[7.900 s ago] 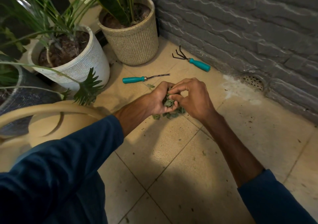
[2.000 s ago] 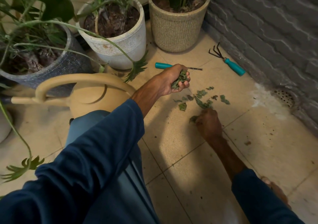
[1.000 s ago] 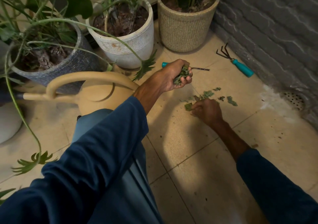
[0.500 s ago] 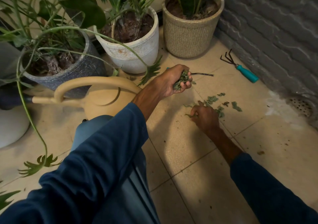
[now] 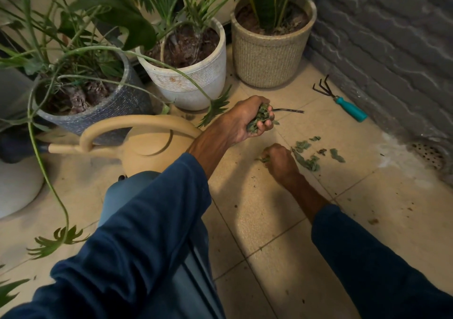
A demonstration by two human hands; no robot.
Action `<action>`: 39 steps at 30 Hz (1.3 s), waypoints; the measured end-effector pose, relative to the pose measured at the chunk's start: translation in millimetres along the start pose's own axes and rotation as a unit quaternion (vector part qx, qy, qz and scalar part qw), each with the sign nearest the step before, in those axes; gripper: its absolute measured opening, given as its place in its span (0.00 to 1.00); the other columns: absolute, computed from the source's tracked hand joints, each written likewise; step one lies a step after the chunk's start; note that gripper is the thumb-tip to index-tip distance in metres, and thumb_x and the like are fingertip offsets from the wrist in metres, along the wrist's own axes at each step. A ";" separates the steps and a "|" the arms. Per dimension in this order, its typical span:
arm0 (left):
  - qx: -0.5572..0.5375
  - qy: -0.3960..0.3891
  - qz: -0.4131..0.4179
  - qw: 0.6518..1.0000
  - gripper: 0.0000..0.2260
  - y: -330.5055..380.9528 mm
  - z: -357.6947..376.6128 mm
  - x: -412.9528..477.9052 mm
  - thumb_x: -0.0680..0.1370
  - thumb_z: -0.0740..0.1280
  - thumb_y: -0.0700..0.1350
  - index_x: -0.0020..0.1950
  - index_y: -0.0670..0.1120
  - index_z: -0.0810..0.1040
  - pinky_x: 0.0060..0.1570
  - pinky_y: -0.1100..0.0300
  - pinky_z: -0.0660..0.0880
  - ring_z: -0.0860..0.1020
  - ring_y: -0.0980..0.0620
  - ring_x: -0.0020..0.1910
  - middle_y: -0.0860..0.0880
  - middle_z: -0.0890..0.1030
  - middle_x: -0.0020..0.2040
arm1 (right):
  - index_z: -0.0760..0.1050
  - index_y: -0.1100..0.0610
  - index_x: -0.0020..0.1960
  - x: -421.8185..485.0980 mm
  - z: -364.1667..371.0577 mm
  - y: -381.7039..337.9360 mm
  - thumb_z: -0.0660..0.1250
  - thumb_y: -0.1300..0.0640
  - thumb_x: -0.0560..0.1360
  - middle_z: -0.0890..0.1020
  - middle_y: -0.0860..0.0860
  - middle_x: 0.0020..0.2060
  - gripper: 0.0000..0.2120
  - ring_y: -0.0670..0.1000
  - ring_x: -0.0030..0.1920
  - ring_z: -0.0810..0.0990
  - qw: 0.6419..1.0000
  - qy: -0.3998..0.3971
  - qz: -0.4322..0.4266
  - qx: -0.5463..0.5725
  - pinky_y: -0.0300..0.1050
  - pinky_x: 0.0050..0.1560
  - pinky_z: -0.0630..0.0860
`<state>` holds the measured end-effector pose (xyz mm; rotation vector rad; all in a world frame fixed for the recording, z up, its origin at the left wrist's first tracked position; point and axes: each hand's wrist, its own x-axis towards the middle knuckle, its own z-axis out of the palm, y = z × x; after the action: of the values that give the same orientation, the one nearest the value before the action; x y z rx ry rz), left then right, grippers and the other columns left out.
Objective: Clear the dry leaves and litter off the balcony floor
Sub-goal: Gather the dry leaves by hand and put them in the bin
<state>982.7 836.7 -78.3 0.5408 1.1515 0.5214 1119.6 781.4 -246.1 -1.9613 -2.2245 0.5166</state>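
At the left, the tan watering can (image 5: 149, 148) sits on the balcony floor (image 5: 392, 208) just beside our knee, parked clear of the patch we are working. Our left hand (image 5: 241, 122) is raised above the tiles, its fingers (image 5: 269, 123) clenched round a handful of dry leaves (image 5: 259, 117). We judge it serves as the collecting bin, held near so each pick has a short trip. A thin metal tool shaft (image 5: 289, 110) pokes out from behind it, lying idle. Lower and to the right, our right hand (image 5: 280, 160) is knuckles-up on the floor with the fingers tucked under. A leaf scrap (image 5: 263, 159) shows at its left edge, so we take it to be pinched. The loose leaves (image 5: 307, 163) lie touching and just right of that hand, not yet gathered. Farther right, the teal-handled hand rake (image 5: 351, 109) lies along the wall, near the floor drain (image 5: 429, 154).
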 end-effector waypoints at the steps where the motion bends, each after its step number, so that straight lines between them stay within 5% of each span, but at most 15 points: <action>1: 0.001 -0.001 0.000 1.000 0.14 0.2 0.2 -0.4 0.85 0.57 0.46 0.40 0.48 0.71 0.18 0.69 0.63 0.71 0.56 0.25 0.51 0.74 0.31 | 0.82 0.57 0.53 -3.6 2.5 -1.7 0.72 0.65 0.74 0.83 0.55 0.49 0.08 0.55 0.48 0.82 1.000 -0.001 0.002 -0.015 0.45 0.49 0.78; 5: -0.001 -0.002 0.003 1.000 0.14 1.3 -0.8 -1.3 0.85 0.57 0.46 0.40 0.48 0.71 0.18 0.69 0.63 0.71 0.56 0.25 0.51 0.74 0.31 | 0.79 0.56 0.54 -26.7 12.7 -2.5 0.67 0.66 0.76 0.82 0.55 0.49 0.09 0.55 0.49 0.82 1.000 -0.013 0.015 -0.020 0.43 0.44 0.73; 10: 0.001 -0.002 0.002 1.000 0.14 0.8 1.8 -2.2 0.85 0.57 0.46 0.40 0.48 0.72 0.18 0.69 0.64 0.72 0.56 0.25 0.51 0.74 0.31 | 0.86 0.56 0.51 -33.3 1.5 22.3 0.73 0.65 0.74 0.87 0.52 0.46 0.09 0.52 0.46 0.85 0.998 0.008 0.041 0.053 0.42 0.49 0.79; 16: 0.007 -0.004 -0.001 1.000 0.14 1.8 4.8 -5.7 0.85 0.57 0.46 0.40 0.48 0.72 0.18 0.69 0.64 0.72 0.56 0.24 0.51 0.74 0.30 | 0.86 0.56 0.47 -1.1 -27.8 45.4 0.75 0.65 0.72 0.86 0.52 0.41 0.07 0.49 0.39 0.83 0.995 0.032 0.070 0.067 0.39 0.44 0.79; 20: 0.000 -0.003 -0.001 1.000 0.14 2.3 5.8 -6.9 0.85 0.57 0.46 0.40 0.48 0.72 0.17 0.69 0.63 0.72 0.56 0.24 0.51 0.74 0.30 | 0.85 0.56 0.45 6.0 -24.6 40.3 0.74 0.66 0.73 0.85 0.53 0.42 0.07 0.51 0.42 0.83 0.994 0.000 0.092 0.051 0.41 0.44 0.79; 29: 0.005 -0.001 0.003 1.000 0.15 3.3 7.5 -9.4 0.85 0.57 0.47 0.40 0.48 0.72 0.18 0.70 0.63 0.71 0.56 0.25 0.51 0.74 0.31 | 0.83 0.55 0.53 -31.9 -9.3 42.7 0.68 0.67 0.75 0.86 0.56 0.46 0.11 0.59 0.47 0.84 0.992 0.070 0.097 0.048 0.50 0.46 0.81; 33: 0.010 0.000 0.003 1.000 0.15 3.2 8.8 -9.9 0.85 0.57 0.46 0.40 0.48 0.71 0.18 0.70 0.63 0.71 0.56 0.25 0.51 0.74 0.31 | 0.86 0.52 0.51 -21.7 -15.2 45.9 0.69 0.56 0.78 0.87 0.52 0.45 0.07 0.56 0.46 0.84 0.989 0.063 0.093 0.097 0.46 0.47 0.80; 35: 0.014 0.000 0.002 1.000 0.14 3.2 9.8 -10.0 0.85 0.57 0.46 0.40 0.48 0.71 0.18 0.70 0.63 0.71 0.56 0.25 0.51 0.74 0.30 | 0.86 0.55 0.48 -10.3 -19.1 44.2 0.65 0.47 0.80 0.86 0.51 0.40 0.15 0.53 0.41 0.83 0.990 0.058 0.047 0.120 0.41 0.43 0.76; 39: 0.013 0.001 -0.002 1.000 0.14 3.0 9.8 -10.5 0.85 0.57 0.47 0.40 0.48 0.71 0.18 0.69 0.63 0.71 0.56 0.24 0.51 0.74 0.30 | 0.86 0.58 0.52 7.4 -13.8 36.2 0.77 0.62 0.71 0.85 0.55 0.48 0.09 0.54 0.48 0.84 0.994 0.040 0.055 0.085 0.43 0.51 0.81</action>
<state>988.2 831.1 -65.9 0.5610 1.1624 0.5049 1156.8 794.4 -246.4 -1.9875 -1.9639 0.6077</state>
